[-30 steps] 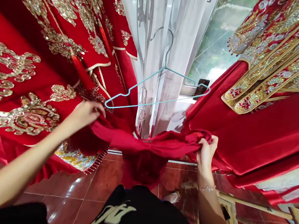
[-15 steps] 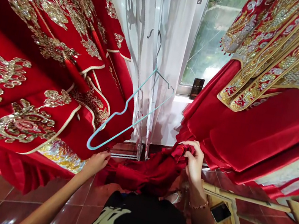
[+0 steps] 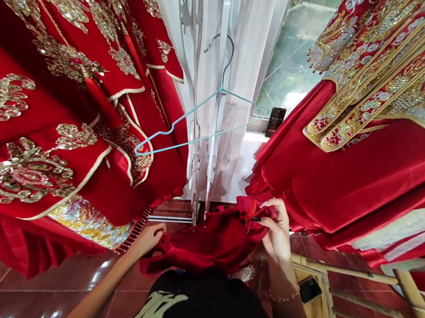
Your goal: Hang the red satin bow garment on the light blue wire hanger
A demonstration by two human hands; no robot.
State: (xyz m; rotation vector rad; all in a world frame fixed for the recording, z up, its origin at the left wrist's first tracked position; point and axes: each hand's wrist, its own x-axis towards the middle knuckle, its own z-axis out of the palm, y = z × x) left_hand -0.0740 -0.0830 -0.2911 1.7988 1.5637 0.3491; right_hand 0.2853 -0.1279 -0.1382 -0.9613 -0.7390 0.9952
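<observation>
A dark red garment hangs bunched in front of my body, stretched between my hands. My left hand has its fingers closed on the garment's left end. My right hand pinches the gathered upper right part between thumb and fingers. Above the garment a light blue hanger with a metal hook hangs on its own, tilted, touched by neither hand. The lower folds of the garment partly hide the floor and my feet.
Red embroidered gowns hang on the left and the right. A phone showing a timer leans at the window. Another phone lies on a wooden stool. A bamboo frame stands at right.
The hanger has swung round, its left end now higher. My left hand has moved slightly right and down with the garment's left end. My right hand keeps its pinch.
</observation>
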